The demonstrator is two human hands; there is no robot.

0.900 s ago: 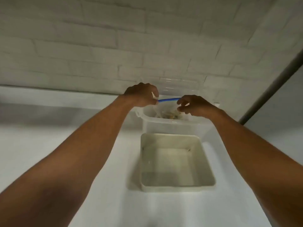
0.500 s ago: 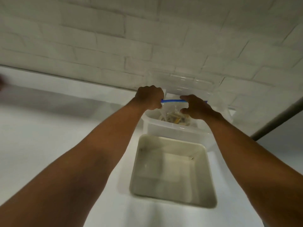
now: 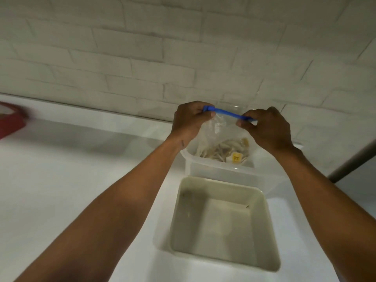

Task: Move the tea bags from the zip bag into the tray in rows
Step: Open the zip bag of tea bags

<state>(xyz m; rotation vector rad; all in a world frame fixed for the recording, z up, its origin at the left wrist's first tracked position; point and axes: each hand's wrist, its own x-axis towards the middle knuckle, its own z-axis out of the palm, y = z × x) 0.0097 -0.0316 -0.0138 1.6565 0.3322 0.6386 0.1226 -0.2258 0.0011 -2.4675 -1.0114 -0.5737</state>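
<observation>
Hands, left hand (image 3: 190, 122) and right hand (image 3: 266, 127), are each clamping a grip on the zip bag (image 3: 219, 135) of tea bags (image 3: 221, 150), beyond the tray (image 3: 219, 224).

arms: both bare, stretched forward, converging | left hand (image 3: 190, 119): fist curled, thumb pinching the zip bag's blue strip (image 3: 225, 113) at its left end | right hand (image 3: 266, 127): fingertips pinching the strip's right end

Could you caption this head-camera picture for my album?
Both hands, left and right, grip the zip bag of tea bags above the empty tray.
</observation>
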